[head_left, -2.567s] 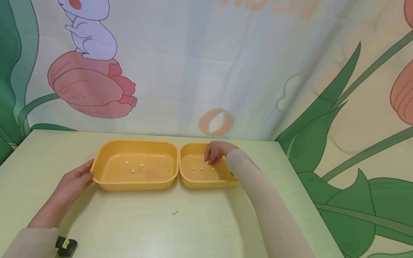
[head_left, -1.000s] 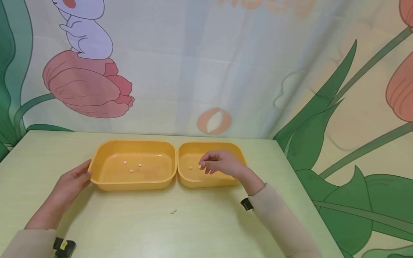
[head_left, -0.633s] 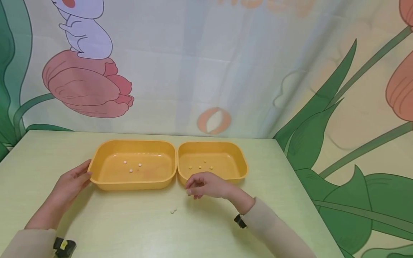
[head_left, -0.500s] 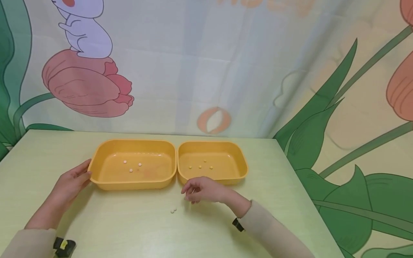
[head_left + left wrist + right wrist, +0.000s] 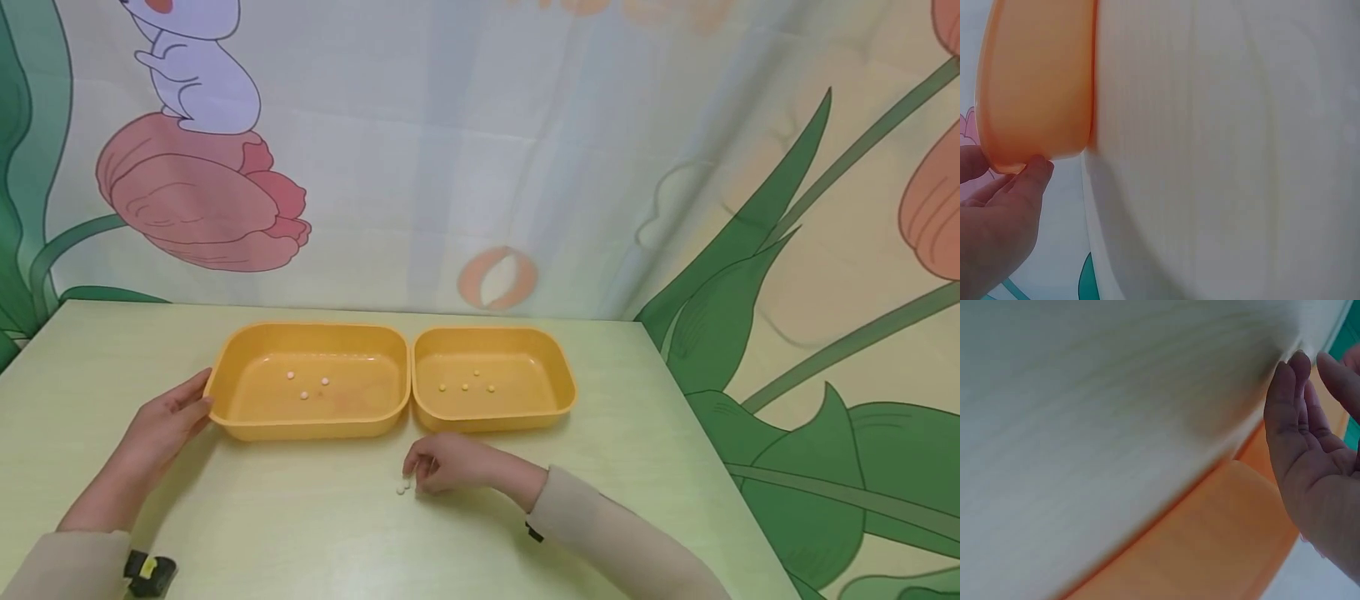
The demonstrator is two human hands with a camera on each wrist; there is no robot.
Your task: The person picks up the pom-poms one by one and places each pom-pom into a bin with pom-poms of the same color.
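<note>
My left hand (image 5: 168, 421) holds the left end of the larger yellow tray (image 5: 315, 432). In the left wrist view its thumb and fingertips meet the rim of that tray (image 5: 1038, 81). My right hand (image 5: 453, 462) is low over the table, fingers bent, its tips right beside two small pale round pellets (image 5: 401, 491). Thumb and fingers stand apart with nothing seen between them in the right wrist view, where the hand (image 5: 1316, 456) hides the pellets. Whitish pellets (image 5: 303, 396) lie in the larger tray.
A smaller yellow tray (image 5: 495, 422) stands end to end with the larger one, with several yellowish pellets (image 5: 465, 387) on its floor. Both sit near the back of the pale table (image 5: 315, 517). A printed curtain (image 5: 375, 167) hangs behind.
My right hand has come out of the smaller tray and down to the left, to the pellets on the table. The left hand has stayed at the larger tray.
</note>
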